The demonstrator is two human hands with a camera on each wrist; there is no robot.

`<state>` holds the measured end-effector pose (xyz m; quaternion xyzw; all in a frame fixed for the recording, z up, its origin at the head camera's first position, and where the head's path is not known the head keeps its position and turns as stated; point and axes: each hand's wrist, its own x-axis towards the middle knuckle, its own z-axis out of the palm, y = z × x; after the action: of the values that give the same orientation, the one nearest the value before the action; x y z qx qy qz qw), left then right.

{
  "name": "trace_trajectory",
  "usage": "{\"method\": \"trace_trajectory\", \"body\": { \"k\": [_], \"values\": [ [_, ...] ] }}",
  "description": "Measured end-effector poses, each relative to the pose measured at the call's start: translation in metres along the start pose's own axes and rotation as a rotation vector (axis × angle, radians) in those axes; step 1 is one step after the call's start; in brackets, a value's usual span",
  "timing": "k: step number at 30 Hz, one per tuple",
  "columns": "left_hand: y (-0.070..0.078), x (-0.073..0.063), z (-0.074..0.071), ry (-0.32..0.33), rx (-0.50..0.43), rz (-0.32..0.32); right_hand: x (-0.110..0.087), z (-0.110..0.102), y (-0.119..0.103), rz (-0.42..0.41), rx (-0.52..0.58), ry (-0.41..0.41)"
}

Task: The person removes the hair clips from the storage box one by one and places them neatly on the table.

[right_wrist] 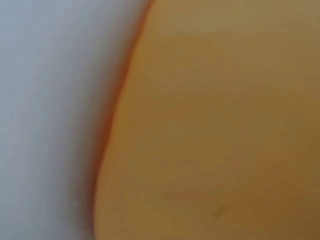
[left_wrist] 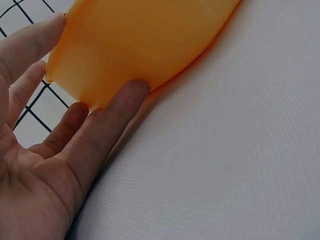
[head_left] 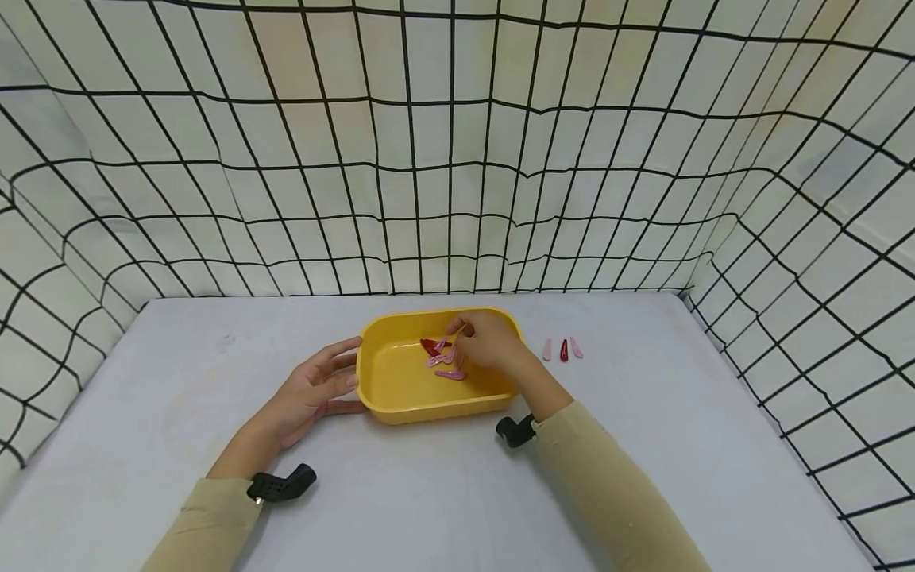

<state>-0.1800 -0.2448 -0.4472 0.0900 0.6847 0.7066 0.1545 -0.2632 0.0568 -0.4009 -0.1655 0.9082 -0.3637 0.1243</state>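
1. Head view: our right hand (head_left: pixel 489 340) is dipping into the yellow tray (head_left: pixel 389 369), its fingers bending downward over the small things there. We are not able to tell whether the fingertips are pinching anything; the hand is covering them, and the right wrist view is showing only blurred tray and table.
2. Just under and beside those fingertips, toward the tray's left, the pink hair clips (head_left: pixel 450 375) are lying in a loose cluster with a red hair clip (head_left: pixel 430 347). We are probably bending the fingers this way because the clips are so small and flat.
3. Our left hand (head_left: pixel 307 397) is spreading its fingers wide around the tray's left end, the tips touching the outer wall. We are likely bracing the tray so that it is not sliding; this hand is touching no clip.
4. Just beyond the tray's right end, three more clips are lying in a spaced row: a pink one (head_left: pixel 547 349), a red one (head_left: pixel 564 350) and another pink one (head_left: pixel 576 347). We are perhaps spacing them so each is showing separately.
5. Under everything, the white table (head_left: pixel 386 492) is holding the tray flat; behind it, a black net (head_left: pixel 452 143) is hanging.
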Motion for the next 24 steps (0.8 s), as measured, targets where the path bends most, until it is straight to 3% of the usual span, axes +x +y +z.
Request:
{"method": "trace_trajectory", "body": {
  "k": [7,13,18,24],
  "values": [
    [-0.0006,-0.0002,-0.0004,0.005,0.004,-0.004,0.0028,-0.0011,0.0001,0.042,-0.146,0.001],
    [-0.002,0.0001,-0.0012,0.0,-0.004,-0.003,0.0025,-0.0003,0.0009,0.062,-0.211,0.028],
    [-0.0027,0.0002,-0.0021,-0.001,-0.006,0.0,0.0011,0.0014,0.0015,0.107,-0.27,0.001],
    [-0.0027,0.0005,-0.0017,-0.001,-0.005,0.004,0.0013,0.0018,0.0031,0.122,-0.234,-0.008]
  ]
}}
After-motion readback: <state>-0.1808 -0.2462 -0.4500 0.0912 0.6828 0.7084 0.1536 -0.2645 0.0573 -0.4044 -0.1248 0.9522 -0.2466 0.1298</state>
